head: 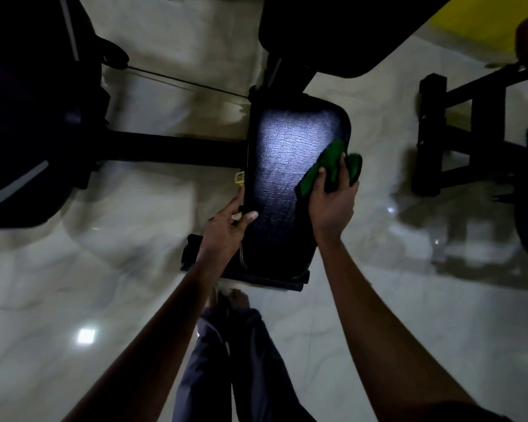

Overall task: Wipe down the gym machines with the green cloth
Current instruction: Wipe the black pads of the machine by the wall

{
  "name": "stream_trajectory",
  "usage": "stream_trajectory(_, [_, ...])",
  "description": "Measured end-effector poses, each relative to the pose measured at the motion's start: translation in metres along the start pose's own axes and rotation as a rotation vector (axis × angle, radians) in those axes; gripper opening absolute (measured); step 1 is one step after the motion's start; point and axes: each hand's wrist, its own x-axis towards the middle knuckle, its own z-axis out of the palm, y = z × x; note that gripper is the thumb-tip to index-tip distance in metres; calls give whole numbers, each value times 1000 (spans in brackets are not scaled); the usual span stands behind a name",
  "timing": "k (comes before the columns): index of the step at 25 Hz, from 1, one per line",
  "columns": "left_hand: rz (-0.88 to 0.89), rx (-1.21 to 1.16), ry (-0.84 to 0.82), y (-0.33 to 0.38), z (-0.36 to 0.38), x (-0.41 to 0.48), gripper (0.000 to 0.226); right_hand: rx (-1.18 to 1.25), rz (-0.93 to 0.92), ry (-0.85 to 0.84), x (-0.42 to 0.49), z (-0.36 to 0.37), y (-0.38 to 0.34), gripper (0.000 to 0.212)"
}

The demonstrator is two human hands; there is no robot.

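Observation:
A black padded seat (290,166) of a gym machine lies below me, its textured vinyl catching light. My right hand (333,202) grips the green cloth (329,161) against the seat's right edge, fingers curled over the bunched fabric. My left hand (229,220) holds the seat's left edge, thumb on the top surface and fingers around the side. A small yellow label (240,177) sits on the frame just beyond my left fingers.
A black frame bar (177,150) runs left from the seat to a large dark machine (34,117). A thin cable (180,82) crosses above. Another black frame (457,129) stands at right on the glossy pale floor (73,284). My legs (235,360) are below.

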Motion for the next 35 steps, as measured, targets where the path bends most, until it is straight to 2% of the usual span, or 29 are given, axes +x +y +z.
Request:
stream_trajectory(2, [-4,-4,1,3,0,-1,64,10,96,-17,-31,-10,15,52])
stream_trajectory(5, [-26,-5,4,6,0,-2,64,30,138,-92,-75,-24,34,50])
stream_trajectory(10, [-9,16,20,4,2,-1,63,92,183,-141,-35,-18,38,54])
stream_trajectory(14, [0,113,43,-13,0,7,64,127,161,-119,-32,-17,38,49])
stream_trajectory(20, [-8,164,40,-11,-2,6,64,124,97,-63,-121,-21,51,51])
stream_trajectory(23, [16,175,-12,-10,-4,4,57,98,87,-57,-155,-18,61,49])
stream_trajectory(24, [26,130,-23,-15,-7,4,50,42,17,-54,-161,-18,65,46])
stream_trajectory(26, [-4,13,3,-29,-17,1,39,-157,-289,-84,-166,-23,75,36])
stream_trajectory(28, [-71,-36,56,-51,-35,-6,46,-329,-553,-170,-162,-27,80,27])
stream_trajectory(31, [-110,7,76,-78,-59,-26,57,-376,-641,-243,-154,-30,71,28])
stream_trajectory(35, [-146,-19,109,-94,-72,-46,45,-405,-718,-238,-136,-16,36,32])
